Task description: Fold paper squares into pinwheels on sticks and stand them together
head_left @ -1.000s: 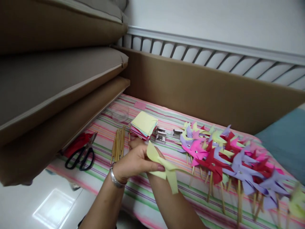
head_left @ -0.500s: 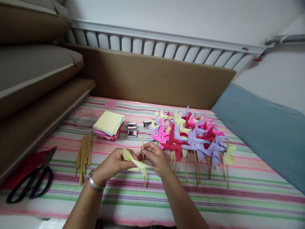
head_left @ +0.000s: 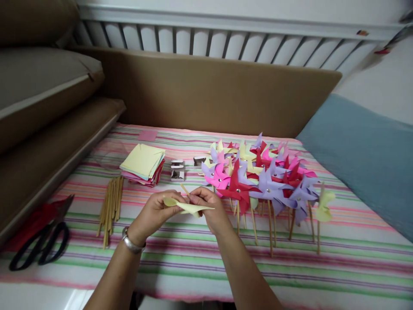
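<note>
Between thumb and fingers, my left hand [head_left: 157, 211] pinches a pale yellow paper pinwheel [head_left: 190, 207], seen nearly edge-on. My right hand [head_left: 209, 206] is closed around a thin wooden stick [head_left: 185, 189] just behind the paper; its top end slants up to the left. Whether stick and paper are joined is hidden by my fingers. Just right of my hands lie many finished pinwheels on sticks, among them a red pinwheel [head_left: 238, 189] and a lilac pinwheel [head_left: 269, 188]. Small open boxes [head_left: 177, 171] with tiny metal bits sit beyond my hands.
A stack of coloured paper squares [head_left: 143, 161] is left of the boxes. Nearer lies a bundle of wooden sticks [head_left: 110, 209]. Black-handled scissors [head_left: 43, 241] rest on red material at far left. Brown cushions [head_left: 48, 125] and a brown board [head_left: 206, 97] edge the striped cloth [head_left: 206, 275].
The stick has tipped from upright to slanting left, and the yellow pinwheel has turned flatter. Both hands have stayed close together. The camera view has shifted slightly.
</note>
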Demonstrator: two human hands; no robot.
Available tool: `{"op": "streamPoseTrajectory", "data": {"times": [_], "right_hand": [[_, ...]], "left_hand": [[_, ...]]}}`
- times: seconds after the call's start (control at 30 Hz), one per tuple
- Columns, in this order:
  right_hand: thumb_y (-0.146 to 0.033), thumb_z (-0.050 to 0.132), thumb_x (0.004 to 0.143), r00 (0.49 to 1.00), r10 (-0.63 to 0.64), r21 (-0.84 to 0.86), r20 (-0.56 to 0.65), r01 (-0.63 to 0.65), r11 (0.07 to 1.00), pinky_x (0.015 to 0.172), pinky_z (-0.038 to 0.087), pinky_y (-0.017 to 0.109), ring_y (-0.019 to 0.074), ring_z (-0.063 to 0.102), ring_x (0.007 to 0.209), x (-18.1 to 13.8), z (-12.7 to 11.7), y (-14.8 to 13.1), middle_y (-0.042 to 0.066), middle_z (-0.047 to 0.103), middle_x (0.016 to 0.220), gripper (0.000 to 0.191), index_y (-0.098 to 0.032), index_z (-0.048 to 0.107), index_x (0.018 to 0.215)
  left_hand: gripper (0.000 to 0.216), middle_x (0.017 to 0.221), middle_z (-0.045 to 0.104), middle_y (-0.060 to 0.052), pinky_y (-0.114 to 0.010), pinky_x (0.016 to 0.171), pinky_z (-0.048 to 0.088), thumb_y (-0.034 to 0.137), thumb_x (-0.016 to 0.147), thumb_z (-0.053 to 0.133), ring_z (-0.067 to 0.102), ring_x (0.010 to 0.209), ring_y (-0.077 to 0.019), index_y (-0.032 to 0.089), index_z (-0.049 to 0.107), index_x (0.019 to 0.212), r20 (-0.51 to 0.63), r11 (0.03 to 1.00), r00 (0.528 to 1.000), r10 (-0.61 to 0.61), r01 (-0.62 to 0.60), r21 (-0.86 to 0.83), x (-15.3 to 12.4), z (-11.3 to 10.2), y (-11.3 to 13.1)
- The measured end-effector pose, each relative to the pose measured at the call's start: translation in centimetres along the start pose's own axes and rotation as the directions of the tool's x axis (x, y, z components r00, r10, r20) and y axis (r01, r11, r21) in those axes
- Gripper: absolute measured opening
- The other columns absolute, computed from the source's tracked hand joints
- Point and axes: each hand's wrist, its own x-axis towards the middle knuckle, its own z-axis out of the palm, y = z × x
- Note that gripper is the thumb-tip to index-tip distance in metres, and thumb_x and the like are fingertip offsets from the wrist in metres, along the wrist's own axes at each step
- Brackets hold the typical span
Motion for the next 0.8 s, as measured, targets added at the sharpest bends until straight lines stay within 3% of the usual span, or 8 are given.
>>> {"op": "streamPoseTrajectory", "data": {"times": [0.2, 0.3, 0.47, 0.8], "right_hand": [[-0.036, 0.067, 0.069, 1.000, -0.027, -0.069, 0.000, 0.027, 0.997, 0.040, 0.026, 0.019, 0.0065, 0.040, 0.045, -0.2, 0.7, 0.0, -0.004, 0.056, 0.057, 0.017, -0.019, 0.066, 0.071], [-0.037, 0.066, 0.071, 0.999, -0.048, -0.124, 0.012, 0.049, 0.991, 0.041, 0.026, 0.019, 0.0066, 0.039, 0.045, -0.2, 0.9, 0.2, -0.004, 0.055, 0.057, 0.016, -0.020, 0.067, 0.072], [-0.034, 0.065, 0.073, 0.997, -0.071, -0.183, 0.026, 0.075, 0.980, 0.041, 0.028, 0.019, 0.0067, 0.039, 0.045, 0.0, 1.0, 0.7, -0.004, 0.056, 0.058, 0.015, -0.021, 0.068, 0.077], [-0.033, 0.066, 0.073, 0.988, -0.142, -0.116, 0.063, 0.149, 0.982, 0.043, 0.032, 0.020, 0.0067, 0.037, 0.044, -0.1, 1.5, 0.3, -0.004, 0.053, 0.053, 0.014, -0.021, 0.070, 0.078]], "left_hand": [[0.010, 0.084, 0.068, -0.008, -0.033, 0.081, 0.045, 0.025, 0.075, 0.066, 0.061, 0.086, -0.0212, 0.019, 0.073, 0.080, -0.070, 0.979, 0.980, 0.188, -0.182, 0.090, 0.0, -0.4, 0.2], [0.010, 0.083, 0.068, -0.008, -0.035, 0.083, 0.045, 0.025, 0.074, 0.066, 0.062, 0.084, -0.0210, 0.020, 0.072, 0.079, -0.111, 0.973, 0.972, 0.209, -0.195, 0.120, -0.2, -0.6, 0.3], [0.004, 0.077, 0.071, -0.003, -0.040, 0.101, 0.033, 0.022, 0.073, 0.067, 0.064, 0.077, -0.0177, 0.021, 0.071, 0.075, -0.186, 0.962, 0.954, 0.235, -0.200, 0.188, -0.7, -1.2, 0.3], [0.007, 0.080, 0.071, -0.003, -0.041, 0.098, 0.039, 0.019, 0.073, 0.068, 0.064, 0.080, -0.0167, 0.022, 0.071, 0.078, -0.248, 0.909, 0.884, 0.396, -0.339, 0.244, -0.8, -1.8, 0.0]]}}
